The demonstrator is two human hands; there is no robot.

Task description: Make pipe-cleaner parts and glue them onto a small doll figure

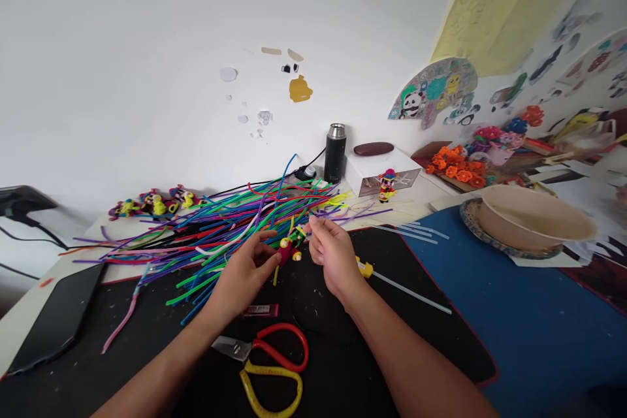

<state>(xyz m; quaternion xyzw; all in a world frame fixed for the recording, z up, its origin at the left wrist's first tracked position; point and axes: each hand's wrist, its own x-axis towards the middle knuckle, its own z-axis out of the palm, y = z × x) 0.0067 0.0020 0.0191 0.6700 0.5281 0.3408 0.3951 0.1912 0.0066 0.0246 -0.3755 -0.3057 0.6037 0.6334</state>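
Between my hands is a small pipe-cleaner figure (285,253) in red, yellow and green, held over a black mat (337,353). My left hand (245,274) grips it at its left side, thumb and fingers closed on it. On its other side, my right hand (333,251) has thumb and forefinger pinched together near the green part; what lies between those fingertips is too small to make out. Scissors (274,362) with one red and one yellow handle lie below my hands. Partly behind my right wrist is a yellow glue gun (363,267) with a clear glue stick (411,291) in it.
Behind my hands spreads a heap of coloured pipe cleaners (230,222). A phone (56,317) lies at left. Finished-looking figures (154,201) rest by the wall. Further right are a black flask (335,155), a white box (379,164), loose glue sticks (416,232) and a beige basin (533,215).
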